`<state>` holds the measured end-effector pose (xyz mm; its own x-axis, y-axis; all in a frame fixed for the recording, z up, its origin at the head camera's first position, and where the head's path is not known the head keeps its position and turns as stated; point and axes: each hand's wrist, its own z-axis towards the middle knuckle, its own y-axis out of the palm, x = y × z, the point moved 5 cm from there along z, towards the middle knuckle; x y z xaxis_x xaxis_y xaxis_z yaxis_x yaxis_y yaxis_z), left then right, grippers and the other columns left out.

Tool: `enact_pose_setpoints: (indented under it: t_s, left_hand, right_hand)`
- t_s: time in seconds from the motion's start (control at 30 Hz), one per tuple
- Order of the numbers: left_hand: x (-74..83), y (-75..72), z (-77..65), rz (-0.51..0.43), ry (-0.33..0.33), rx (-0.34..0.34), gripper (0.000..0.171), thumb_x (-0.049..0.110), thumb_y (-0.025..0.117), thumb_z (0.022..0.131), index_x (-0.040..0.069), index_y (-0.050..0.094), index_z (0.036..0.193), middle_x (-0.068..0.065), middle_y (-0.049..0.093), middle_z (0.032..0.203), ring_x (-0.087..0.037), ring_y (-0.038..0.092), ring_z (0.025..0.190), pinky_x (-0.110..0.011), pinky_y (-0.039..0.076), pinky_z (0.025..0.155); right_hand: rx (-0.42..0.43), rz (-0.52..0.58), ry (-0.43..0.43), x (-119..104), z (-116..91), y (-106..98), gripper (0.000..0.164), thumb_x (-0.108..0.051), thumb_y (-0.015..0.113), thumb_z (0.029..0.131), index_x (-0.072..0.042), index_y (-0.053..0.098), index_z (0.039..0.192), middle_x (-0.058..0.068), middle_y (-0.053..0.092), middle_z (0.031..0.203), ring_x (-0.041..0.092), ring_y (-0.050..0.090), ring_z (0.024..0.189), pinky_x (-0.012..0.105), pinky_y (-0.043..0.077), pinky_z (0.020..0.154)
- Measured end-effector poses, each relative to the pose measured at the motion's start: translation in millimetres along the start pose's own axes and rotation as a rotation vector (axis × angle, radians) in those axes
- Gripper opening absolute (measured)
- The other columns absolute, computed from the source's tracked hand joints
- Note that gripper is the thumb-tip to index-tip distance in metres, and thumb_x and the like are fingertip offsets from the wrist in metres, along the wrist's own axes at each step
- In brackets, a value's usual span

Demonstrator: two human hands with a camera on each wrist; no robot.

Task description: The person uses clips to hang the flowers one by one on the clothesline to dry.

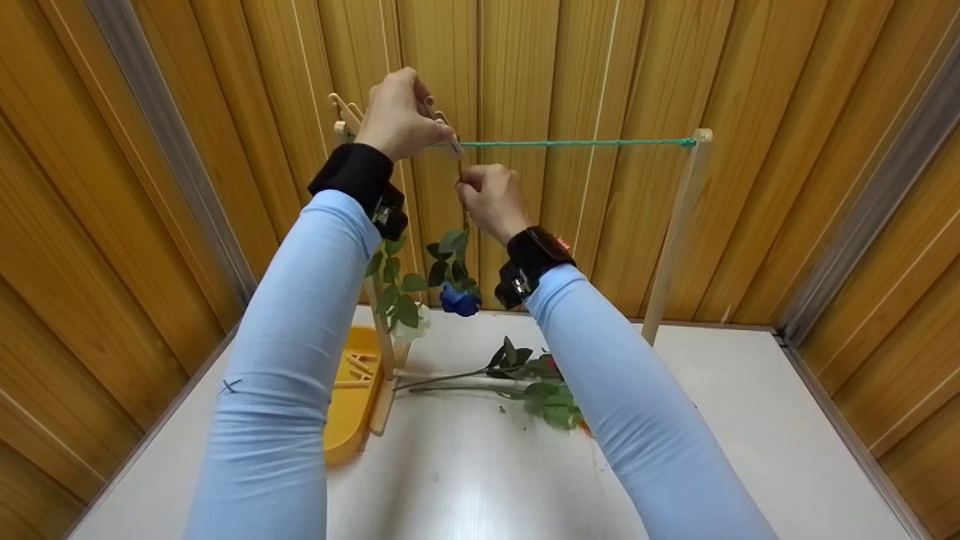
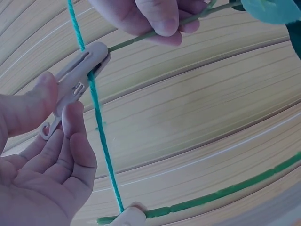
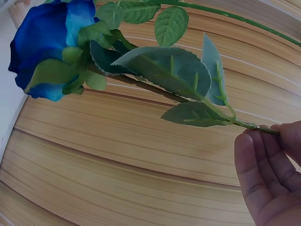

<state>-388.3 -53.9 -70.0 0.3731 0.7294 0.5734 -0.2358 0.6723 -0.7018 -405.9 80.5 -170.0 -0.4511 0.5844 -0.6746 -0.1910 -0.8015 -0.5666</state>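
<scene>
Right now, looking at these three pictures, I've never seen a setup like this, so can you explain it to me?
There is no machine here, just a person's bare left hand and right hand, below them light blue sleeves. The wide picture comes from a head-worn camera; the two close ones come from small black cameras worn on each wrist.

The left hand pinches a beige clothespin at a green cord strung between two wooden posts. The right hand pinches the thin green stem of a blue rose that hangs head down. On the white tabletop are leafy flowers and a yellow tray holding more clothespins.
</scene>
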Motion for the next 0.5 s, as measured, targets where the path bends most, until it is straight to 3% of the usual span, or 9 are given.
enact_pose_setpoints:
  t_s: [0.23,0.5]
  left_hand:
    - [0.6,0.6,-2.5,0.014,-0.003,-0.063,0.050,0.012,0.075,0.093,0.000,0.053,0.136,-0.013,0.062,0.129,-0.022,0.062,0.112,-0.029,0.053,0.090]
    - [0.0,2.7,-9.3,-0.026,0.000,-0.140,0.058,0.009,0.076,0.093,0.000,0.048,0.143,-0.013,0.066,0.130,-0.023,0.065,0.115,-0.032,0.054,0.096]
  right_hand:
    - [-0.005,-0.048,-0.011,2.6,-1.3,-0.1,0.020,-0.010,0.060,0.103,0.000,0.077,0.107,0.014,0.076,0.106,0.023,0.068,0.094,0.033,0.054,0.081]
    - [-0.076,-0.064,0.029,12.4,-2.2,4.6,0.017,-0.010,0.059,0.104,0.000,0.072,0.108,0.014,0.073,0.109,0.024,0.065,0.097,0.035,0.053,0.084]
